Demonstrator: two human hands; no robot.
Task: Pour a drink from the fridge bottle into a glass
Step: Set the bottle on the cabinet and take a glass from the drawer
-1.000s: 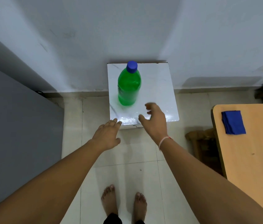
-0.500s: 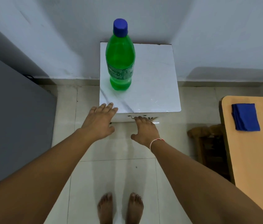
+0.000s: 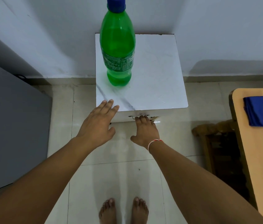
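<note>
We noted the green bottle (image 3: 117,50) upright on the white fridge (image 3: 151,75). At its front edge, the left hand (image 3: 97,125) lay flat, released. The right hand (image 3: 145,130) hooked fingers on the fridge's handle (image 3: 133,117).

Both hands reach forward: left hand (image 3: 97,125) flat with fingers spread, right hand (image 3: 145,130) apparently curled, fingertips hidden.

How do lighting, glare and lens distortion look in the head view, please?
Head view: soft, dim light; faint glare on the floor tiles below the right hand; wide-angle stretch makes the green bottle loom; all sharp, no motion blur.
</note>
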